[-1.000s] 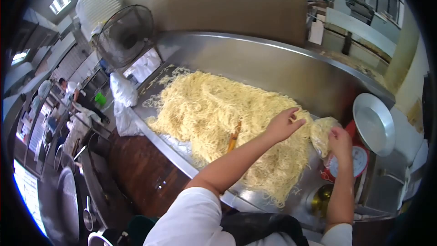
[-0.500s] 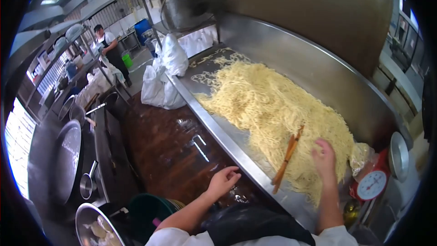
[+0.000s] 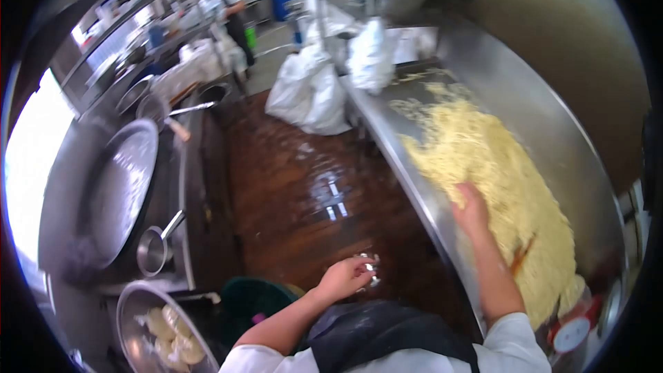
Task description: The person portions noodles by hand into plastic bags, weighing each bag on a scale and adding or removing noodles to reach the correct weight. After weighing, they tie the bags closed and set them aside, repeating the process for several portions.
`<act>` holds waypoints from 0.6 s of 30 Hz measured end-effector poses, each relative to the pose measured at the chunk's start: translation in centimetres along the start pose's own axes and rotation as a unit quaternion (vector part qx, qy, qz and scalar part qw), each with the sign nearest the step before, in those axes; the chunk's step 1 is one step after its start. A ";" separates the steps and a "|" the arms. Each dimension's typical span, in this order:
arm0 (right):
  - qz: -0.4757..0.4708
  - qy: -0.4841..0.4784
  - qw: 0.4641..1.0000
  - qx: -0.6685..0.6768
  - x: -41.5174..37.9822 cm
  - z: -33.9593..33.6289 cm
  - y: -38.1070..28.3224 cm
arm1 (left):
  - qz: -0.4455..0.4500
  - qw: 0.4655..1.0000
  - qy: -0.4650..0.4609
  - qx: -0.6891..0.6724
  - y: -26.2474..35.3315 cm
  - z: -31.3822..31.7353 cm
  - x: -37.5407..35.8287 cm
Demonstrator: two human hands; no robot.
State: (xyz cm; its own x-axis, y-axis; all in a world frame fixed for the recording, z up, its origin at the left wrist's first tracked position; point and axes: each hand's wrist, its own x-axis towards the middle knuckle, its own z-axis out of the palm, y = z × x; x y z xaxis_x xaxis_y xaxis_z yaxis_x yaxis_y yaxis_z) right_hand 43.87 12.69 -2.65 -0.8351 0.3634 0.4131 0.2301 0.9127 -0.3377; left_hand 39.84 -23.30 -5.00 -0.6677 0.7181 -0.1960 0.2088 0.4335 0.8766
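Observation:
A large heap of yellow noodles lies on a long steel table on the right. My right hand is at the heap's near left edge, its fingers apart and holding nothing visible. Two wooden sticks rest on the noodles beside my right forearm, partly hidden by it. My left hand hangs over the wet floor, in front of the dark apron, fingers curled loosely with nothing visible in them.
On the left are a large wok, a saucepan and a steel bowl with filled bags. A green bin stands near my left arm. White sacks sit beyond, a co-worker farther back. A red scale is at right.
The view has turned left, bringing the wok side nearer the middle. My right hand has moved from beside the sticks to the noodles' left edge. My left hand stays low over the floor.

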 end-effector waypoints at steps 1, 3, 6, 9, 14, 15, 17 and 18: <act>-0.012 0.001 0.999 -0.030 1.7 1.2 1.1 | -0.012 1.000 0.006 -0.013 -0.5 -0.7 0.3; 0.012 -0.022 0.995 -0.095 4.2 3.0 3.1 | -0.031 1.000 0.002 -0.003 -1.4 -1.8 1.1; 0.096 -0.082 0.982 -0.140 8.1 5.7 5.8 | -0.039 0.998 -0.015 0.042 -2.6 -2.7 3.3; 0.211 -0.160 0.955 -0.136 10.6 9.3 9.4 | -0.069 0.993 -0.064 0.067 -2.2 -4.0 6.7; 0.264 -0.148 0.946 -0.119 20.0 17.1 17.2 | -0.113 0.984 -0.099 0.093 -1.8 -7.2 15.8; 0.278 -0.164 0.934 -0.151 22.8 16.3 16.6 | -0.096 0.981 -0.134 0.102 -1.1 -8.1 18.3; 0.301 -0.156 0.931 -0.134 26.8 18.8 19.4 | -0.088 0.988 -0.085 0.091 0.1 -9.5 22.0; 0.305 -0.195 0.925 -0.117 29.3 17.5 18.5 | -0.083 0.987 -0.099 0.097 0.3 -10.3 24.0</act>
State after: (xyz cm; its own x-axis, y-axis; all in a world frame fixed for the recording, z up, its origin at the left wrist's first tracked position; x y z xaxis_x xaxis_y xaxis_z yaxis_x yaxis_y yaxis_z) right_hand 14.88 36.92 -11.56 -0.6207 0.7705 -0.1451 0.7813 0.5925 -0.1961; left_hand 16.54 -11.56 -4.92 -0.5550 0.7132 -0.4281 0.2539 0.6354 0.7293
